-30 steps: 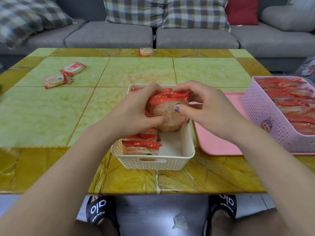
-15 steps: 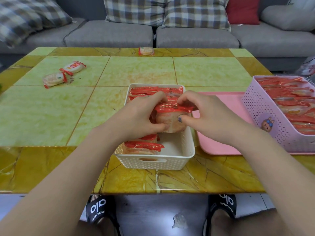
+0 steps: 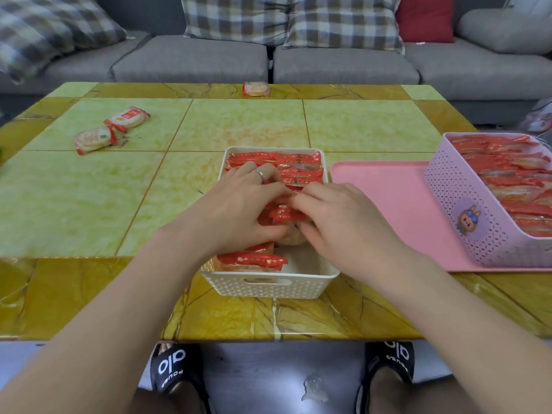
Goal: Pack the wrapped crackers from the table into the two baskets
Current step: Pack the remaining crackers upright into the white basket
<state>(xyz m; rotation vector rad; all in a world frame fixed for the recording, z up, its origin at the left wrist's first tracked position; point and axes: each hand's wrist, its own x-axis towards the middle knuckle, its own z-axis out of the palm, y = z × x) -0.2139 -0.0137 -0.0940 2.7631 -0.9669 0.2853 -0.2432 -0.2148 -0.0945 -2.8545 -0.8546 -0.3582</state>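
Both hands work inside the white basket. The left hand and right hand together grip one wrapped cracker, held among upright packs. Two crackers lie far left on the table.

Red-wrapped crackers sit between the fingers, inside a white woven-pattern basket. Right of the fingers: pink tray, lilac perforated basket. Beyond the fingers: yellow-green marbled table, grey sofa, plaid cushions.

Red-wrapped crackers upright in white basket
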